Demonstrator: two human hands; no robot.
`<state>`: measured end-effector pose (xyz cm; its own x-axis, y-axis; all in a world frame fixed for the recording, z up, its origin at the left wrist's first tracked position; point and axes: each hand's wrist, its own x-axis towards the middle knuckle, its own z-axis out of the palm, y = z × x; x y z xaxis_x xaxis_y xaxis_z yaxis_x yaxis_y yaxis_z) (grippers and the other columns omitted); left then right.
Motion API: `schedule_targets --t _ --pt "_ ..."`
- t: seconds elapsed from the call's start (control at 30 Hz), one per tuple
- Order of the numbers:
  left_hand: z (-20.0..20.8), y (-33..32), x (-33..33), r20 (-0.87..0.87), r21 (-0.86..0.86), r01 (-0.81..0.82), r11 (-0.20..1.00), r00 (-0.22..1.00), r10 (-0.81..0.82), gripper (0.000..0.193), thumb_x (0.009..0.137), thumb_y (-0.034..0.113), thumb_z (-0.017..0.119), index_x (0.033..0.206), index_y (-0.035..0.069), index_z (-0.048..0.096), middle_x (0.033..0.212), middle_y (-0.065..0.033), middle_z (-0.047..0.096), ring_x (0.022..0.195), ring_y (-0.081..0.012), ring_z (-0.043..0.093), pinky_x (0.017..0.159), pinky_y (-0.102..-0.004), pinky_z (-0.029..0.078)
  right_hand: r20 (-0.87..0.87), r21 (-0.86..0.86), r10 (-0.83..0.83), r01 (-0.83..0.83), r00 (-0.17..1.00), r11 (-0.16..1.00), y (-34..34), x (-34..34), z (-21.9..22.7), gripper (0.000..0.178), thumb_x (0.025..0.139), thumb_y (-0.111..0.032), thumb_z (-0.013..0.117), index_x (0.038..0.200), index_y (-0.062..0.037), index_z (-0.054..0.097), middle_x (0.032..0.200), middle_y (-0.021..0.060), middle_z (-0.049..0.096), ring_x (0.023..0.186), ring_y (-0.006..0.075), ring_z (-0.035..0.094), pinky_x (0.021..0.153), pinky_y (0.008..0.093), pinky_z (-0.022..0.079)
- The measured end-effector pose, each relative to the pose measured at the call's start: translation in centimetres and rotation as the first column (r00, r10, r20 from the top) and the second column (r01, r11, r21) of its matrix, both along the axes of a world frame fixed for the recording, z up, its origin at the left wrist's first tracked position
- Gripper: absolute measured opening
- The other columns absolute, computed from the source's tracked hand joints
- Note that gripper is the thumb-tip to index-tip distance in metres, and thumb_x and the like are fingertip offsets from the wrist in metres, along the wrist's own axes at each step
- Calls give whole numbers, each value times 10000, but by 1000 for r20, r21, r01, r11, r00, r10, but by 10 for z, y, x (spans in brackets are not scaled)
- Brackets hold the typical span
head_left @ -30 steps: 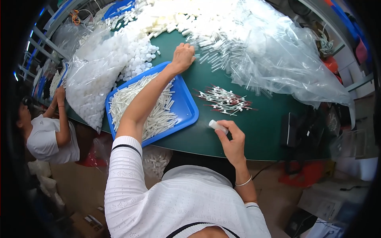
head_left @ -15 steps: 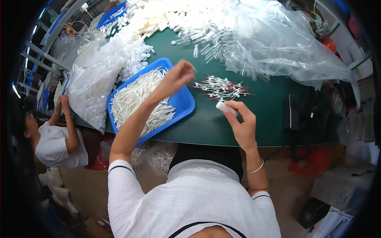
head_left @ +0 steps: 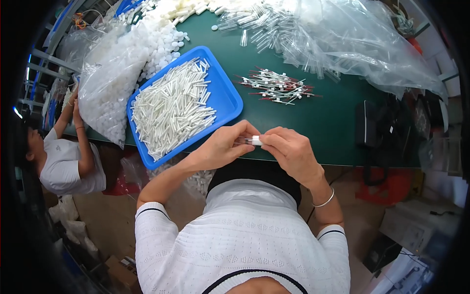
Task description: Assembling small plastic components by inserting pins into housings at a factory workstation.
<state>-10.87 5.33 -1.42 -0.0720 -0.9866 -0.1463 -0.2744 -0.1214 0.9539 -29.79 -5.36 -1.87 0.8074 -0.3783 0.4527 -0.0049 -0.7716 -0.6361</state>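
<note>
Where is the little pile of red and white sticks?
In the head view, the red and white sticks lie on the green table, right of the blue tray, beside the clear plastic bag.

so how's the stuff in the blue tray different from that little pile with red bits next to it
The white sticks fill the blue tray in a dense heap; the red-tipped pieces lie loose on the green table in a far smaller scatter. The sticks are plain white, the pieces mixed red, white and dark. Both are thin and elongated, and neither hand touches them.
</note>
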Motion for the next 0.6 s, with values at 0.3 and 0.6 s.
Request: schedule_targets --t 0.3,0.6 --pt "0 14 -3 -92 72 50 996 995 -43 242 996 219 488 1040 14 609 684 -21 513 625 -99 455 571 -276 387 -33 646 114 -66 993 761 13 -7 -7 198 837 -17 686 1014 14 600 767 67 637 598 103 613 548 235 500" --pt "-24 25 -20 300 -261 -35 965 947 115 257 994 219 461 862 14 542 685 -161 529 607 -356 501 544 -386 401 -16 916 140 -42 990 399 15 -3 -17 139 903 -18 608 1026 46 618 847 81 657 748 92 640 663 232 565"
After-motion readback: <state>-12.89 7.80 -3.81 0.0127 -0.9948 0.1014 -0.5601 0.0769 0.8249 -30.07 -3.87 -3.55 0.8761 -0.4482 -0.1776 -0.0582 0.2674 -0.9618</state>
